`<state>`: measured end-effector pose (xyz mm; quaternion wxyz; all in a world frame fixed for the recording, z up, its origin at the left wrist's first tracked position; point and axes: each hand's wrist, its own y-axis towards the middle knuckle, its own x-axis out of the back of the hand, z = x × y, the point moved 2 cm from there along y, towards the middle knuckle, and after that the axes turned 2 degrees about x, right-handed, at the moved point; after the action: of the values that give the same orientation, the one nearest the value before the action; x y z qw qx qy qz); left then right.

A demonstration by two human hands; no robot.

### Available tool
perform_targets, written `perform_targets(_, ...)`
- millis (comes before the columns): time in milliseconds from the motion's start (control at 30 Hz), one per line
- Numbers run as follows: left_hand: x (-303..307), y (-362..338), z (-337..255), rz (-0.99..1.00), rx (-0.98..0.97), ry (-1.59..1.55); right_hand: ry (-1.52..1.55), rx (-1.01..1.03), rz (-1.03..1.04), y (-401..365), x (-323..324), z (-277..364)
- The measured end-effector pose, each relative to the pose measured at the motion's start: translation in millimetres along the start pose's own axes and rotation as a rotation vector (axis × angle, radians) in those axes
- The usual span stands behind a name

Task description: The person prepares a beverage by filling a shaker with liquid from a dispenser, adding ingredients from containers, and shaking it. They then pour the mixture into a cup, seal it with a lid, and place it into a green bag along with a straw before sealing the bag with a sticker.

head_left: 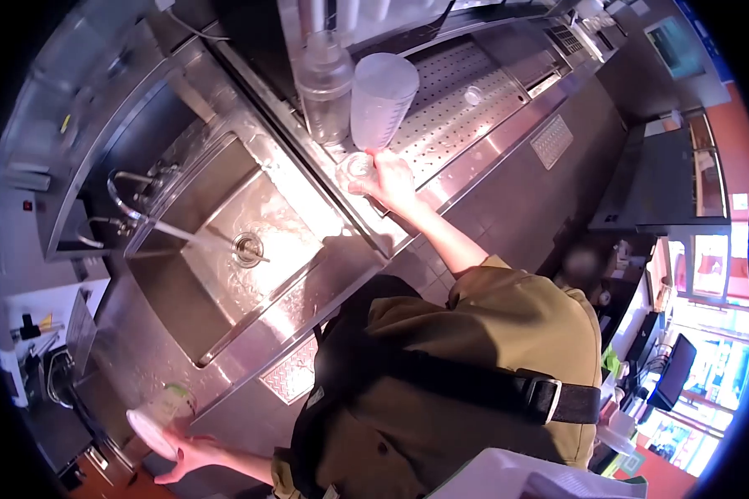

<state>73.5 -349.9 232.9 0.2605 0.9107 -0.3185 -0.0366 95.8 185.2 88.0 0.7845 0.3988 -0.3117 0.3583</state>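
Observation:
My right hand (387, 181) is closed around a small clear cup (359, 166) on the metal counter beside the sink. Just beyond it stand a frosted measuring pitcher (383, 100) and a clear shaker-like container (325, 87). At the lower left, my left hand (193, 453) holds a translucent cup (165, 416) with a green mark, tilted over the counter's front edge. Water runs from a curved faucet (125, 200) into the steel sink (171, 303), toward the drain (248, 249).
A perforated drain tray (449, 108) extends along the counter to the upper right, with a small clear item (473, 96) on it. The sink's raised front rim lies between my arms. Shelves and a monitor (672, 372) stand at the right.

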Motion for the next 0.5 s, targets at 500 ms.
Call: perform_targets(500, -20, -10, -31, -0.055, 0.05, 0.186, -0.521, -0.785, -0.069, 65, 56, -292)
